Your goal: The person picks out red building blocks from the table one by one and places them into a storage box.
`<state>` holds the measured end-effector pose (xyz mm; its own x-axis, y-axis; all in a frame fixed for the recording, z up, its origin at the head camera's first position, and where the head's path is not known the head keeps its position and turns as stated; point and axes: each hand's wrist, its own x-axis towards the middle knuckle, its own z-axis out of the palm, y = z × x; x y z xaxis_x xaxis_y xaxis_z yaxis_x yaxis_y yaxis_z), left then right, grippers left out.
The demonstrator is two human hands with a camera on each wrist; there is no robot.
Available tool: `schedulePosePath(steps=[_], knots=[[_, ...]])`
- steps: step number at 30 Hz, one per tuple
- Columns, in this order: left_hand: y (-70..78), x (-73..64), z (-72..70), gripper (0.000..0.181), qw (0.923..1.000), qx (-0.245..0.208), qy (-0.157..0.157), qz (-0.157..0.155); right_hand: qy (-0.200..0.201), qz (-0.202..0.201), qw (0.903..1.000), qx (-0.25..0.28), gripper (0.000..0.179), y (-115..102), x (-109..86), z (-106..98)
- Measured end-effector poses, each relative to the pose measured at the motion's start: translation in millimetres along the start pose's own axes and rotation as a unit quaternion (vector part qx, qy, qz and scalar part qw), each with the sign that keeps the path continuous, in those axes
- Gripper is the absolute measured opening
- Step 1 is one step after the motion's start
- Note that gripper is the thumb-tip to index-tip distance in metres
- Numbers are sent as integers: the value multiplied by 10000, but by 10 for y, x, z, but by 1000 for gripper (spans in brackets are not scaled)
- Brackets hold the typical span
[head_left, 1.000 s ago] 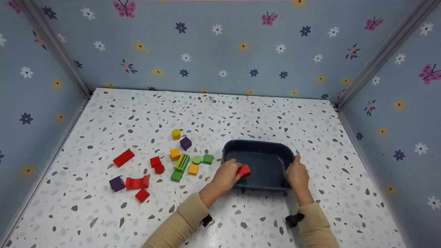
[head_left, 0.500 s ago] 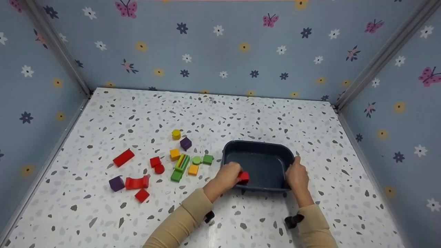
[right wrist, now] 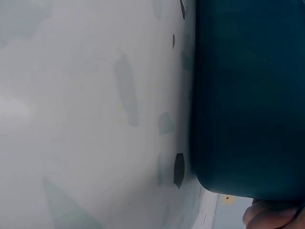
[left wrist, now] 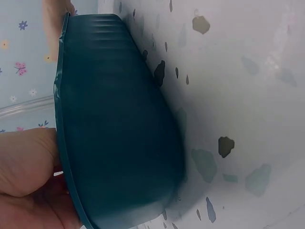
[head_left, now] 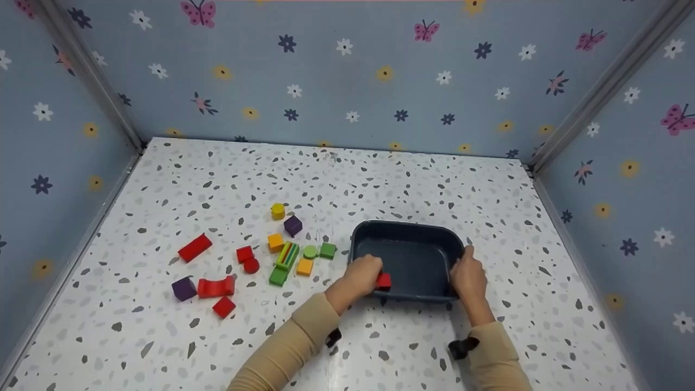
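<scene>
A dark blue basin [head_left: 415, 260] with rounded corners stands on the speckled table. Over its near left corner, my left hand [head_left: 362, 275] holds a red block [head_left: 384, 282] low inside the basin; the fingertips are hidden behind the hand. In the left wrist view, the left hand [left wrist: 26, 171] is at the rim, and the basin's outer wall [left wrist: 114, 109] hides most of the block. My right hand [head_left: 469, 276] grips the basin's right rim. Only some fingers [right wrist: 271, 215] of it show in the right wrist view, below the basin's wall [right wrist: 252, 95].
Left of the basin lie several loose blocks: green ones [head_left: 327, 250], orange ones [head_left: 304, 266], a yellow one [head_left: 278, 211], purple ones [head_left: 293, 226] and red ones [head_left: 195, 248], including a curved piece [head_left: 216, 287]. Flowered panels [head_left: 336, 70] wall the table's back and sides.
My left hand has moved slightly toward the near side and lower in the basin, carrying the red block. The right hand has stayed on the rim. The loose blocks lie as before.
</scene>
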<state>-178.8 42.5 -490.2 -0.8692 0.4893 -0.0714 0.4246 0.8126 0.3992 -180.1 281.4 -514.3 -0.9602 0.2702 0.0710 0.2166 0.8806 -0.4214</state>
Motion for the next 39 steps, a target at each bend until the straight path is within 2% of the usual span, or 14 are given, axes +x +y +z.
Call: schedulePosePath(steps=[5, 14, 18, 19, 22, 25, 26, 30, 34, 39], knots=[[12, 4, -23, 9, 10000, 35, -51, 7, -7, -30, 10000, 4, 21, 0, 8, 0], [22, -17, -22, 8, 9998, 148, 136, -67, -91, 55, 9999, -97, 24, -16, 23, 13], [1, 3, -6, 8, 9999, 73, 93, -74, -67, 76, 9999, -80, 23, -18, 27, 17], [-59, 44, 82, 9, 9997, 32, 256, 41, -69, 85, 9999, -79, 23, -18, 27, 20], [-78, 42, 84, 9, 9994, -160, 301, 27, -108, 128, 9998, -81, 23, -22, 23, 26], [-69, -3, 33, 6, 9987, -348, 384, -15, -159, 159, 9997, -79, 23, -22, 16, 26], [-8, -60, -75, 9, 9988, -373, 288, -133, -161, 153, 9997, -76, 23, -19, 15, 25], [18, -133, -132, 21, 9962, -448, 750, -12, -88, 80, 9999, -53, 24, -8, 6, 14], [24, -194, -149, 21, 9894, -699, 1269, 115, -4, 35, 10000, -36, 25, 1, 4, 7], [6, -275, -171, 19, 9792, -964, 1773, 190, -53, 66, 10000, -24, 25, 5, 5, 5]])
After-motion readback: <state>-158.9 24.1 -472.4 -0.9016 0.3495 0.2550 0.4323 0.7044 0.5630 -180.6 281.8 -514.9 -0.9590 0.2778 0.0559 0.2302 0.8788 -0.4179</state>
